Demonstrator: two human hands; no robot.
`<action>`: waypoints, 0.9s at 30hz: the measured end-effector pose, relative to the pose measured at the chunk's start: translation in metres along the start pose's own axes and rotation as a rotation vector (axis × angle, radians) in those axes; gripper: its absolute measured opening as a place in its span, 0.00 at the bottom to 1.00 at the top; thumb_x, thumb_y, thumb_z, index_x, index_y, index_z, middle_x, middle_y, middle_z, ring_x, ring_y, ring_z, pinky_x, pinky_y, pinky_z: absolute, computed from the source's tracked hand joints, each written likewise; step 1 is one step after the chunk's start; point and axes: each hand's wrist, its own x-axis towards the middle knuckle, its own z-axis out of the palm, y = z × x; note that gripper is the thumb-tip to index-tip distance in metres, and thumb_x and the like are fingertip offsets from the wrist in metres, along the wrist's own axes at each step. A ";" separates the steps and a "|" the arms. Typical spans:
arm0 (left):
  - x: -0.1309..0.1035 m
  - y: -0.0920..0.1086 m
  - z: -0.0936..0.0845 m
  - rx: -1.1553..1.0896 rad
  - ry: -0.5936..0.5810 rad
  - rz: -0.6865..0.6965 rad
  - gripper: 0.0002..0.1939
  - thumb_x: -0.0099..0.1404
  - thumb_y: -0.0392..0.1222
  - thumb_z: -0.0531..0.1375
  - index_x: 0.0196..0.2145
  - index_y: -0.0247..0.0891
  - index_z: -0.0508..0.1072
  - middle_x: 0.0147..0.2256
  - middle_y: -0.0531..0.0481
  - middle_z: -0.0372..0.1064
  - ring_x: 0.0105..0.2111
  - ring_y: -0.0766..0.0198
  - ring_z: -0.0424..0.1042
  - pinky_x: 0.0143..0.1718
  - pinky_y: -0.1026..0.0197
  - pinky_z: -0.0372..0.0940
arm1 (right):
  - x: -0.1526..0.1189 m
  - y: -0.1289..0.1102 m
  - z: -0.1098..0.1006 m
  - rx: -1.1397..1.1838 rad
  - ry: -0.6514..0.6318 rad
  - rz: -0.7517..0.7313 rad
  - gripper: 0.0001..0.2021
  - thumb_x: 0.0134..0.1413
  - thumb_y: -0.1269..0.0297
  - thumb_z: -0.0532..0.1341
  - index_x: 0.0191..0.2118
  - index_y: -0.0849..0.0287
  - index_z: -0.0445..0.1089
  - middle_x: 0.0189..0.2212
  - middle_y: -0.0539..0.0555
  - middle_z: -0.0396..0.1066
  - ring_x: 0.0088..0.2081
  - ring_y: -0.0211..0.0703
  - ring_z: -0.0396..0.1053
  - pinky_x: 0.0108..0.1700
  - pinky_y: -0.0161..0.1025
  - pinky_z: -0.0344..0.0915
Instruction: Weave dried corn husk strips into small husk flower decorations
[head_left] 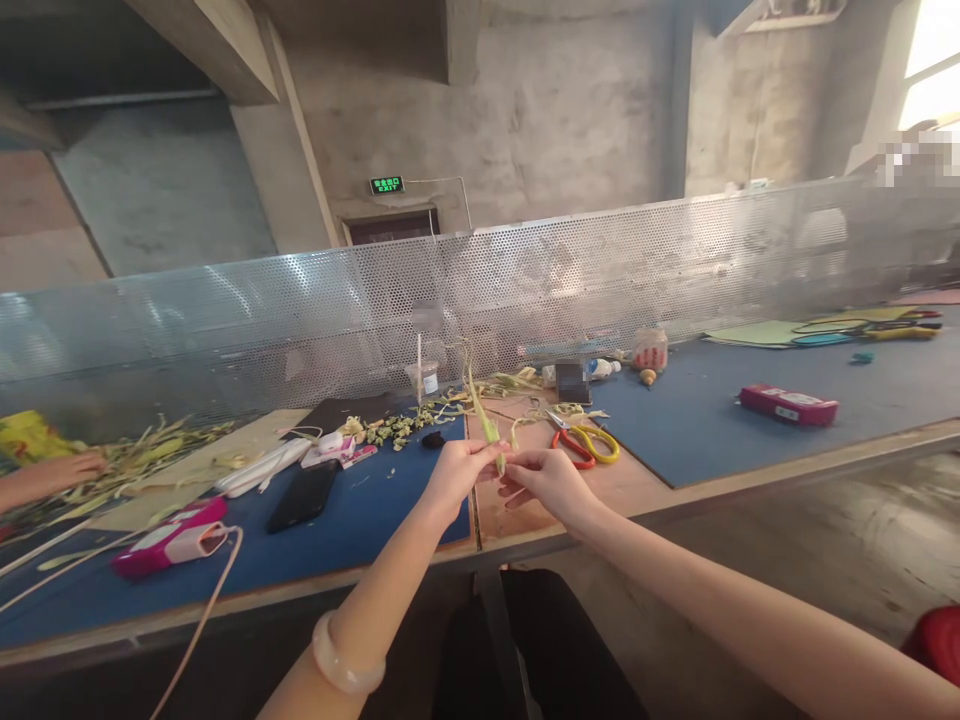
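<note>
A long pale-green leaf strip point(486, 418), like a piece of husk, stands upright between my hands, its thin dry tip pointing away from me. The fingers of my left hand point(459, 478) pinch its lower end from the left. From the right, my right hand point(553, 482) closes its thumb and fingertips at the same lower end, other fingers curled below. Just beyond my right hand lie scissors point(613, 442) with red and yellow handles. Dried husk scraps point(514, 382) are scattered behind the strip.
A black phone point(304, 495), a magenta box point(169, 535) and cables lie left. Another magenta box point(787, 404) sits right. A jar point(650, 350) and plastic cup point(424, 380) stand before the perforated metal screen point(360, 310). Another person's hand point(75, 466) touches husks at far left.
</note>
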 end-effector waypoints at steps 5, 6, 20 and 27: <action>0.001 0.000 0.000 -0.003 0.004 0.021 0.15 0.52 0.47 0.63 0.33 0.33 0.77 0.30 0.43 0.76 0.31 0.59 0.73 0.39 0.57 0.66 | 0.001 0.005 0.000 0.017 0.010 0.006 0.12 0.40 0.61 0.65 0.26 0.68 0.71 0.21 0.54 0.68 0.24 0.41 0.70 0.22 0.39 0.71; 0.001 0.000 0.000 0.006 0.003 0.023 0.15 0.51 0.47 0.63 0.33 0.33 0.77 0.30 0.43 0.76 0.31 0.59 0.73 0.39 0.57 0.66 | 0.001 0.006 0.000 0.015 0.013 0.003 0.12 0.40 0.61 0.64 0.26 0.68 0.71 0.21 0.54 0.68 0.24 0.41 0.70 0.23 0.39 0.72; 0.002 -0.007 0.000 -0.002 -0.005 0.052 0.16 0.51 0.47 0.63 0.32 0.31 0.77 0.27 0.46 0.74 0.29 0.61 0.71 0.40 0.57 0.66 | 0.003 0.005 0.000 -0.150 -0.007 -0.060 0.10 0.45 0.63 0.59 0.29 0.67 0.71 0.27 0.56 0.69 0.27 0.41 0.70 0.20 0.36 0.72; 0.005 -0.013 -0.001 0.090 0.011 0.106 0.17 0.51 0.50 0.62 0.28 0.31 0.76 0.24 0.48 0.72 0.29 0.60 0.70 0.36 0.60 0.65 | 0.006 0.009 -0.002 -0.369 0.016 -0.155 0.07 0.47 0.67 0.55 0.27 0.64 0.69 0.22 0.52 0.66 0.25 0.40 0.70 0.14 0.30 0.67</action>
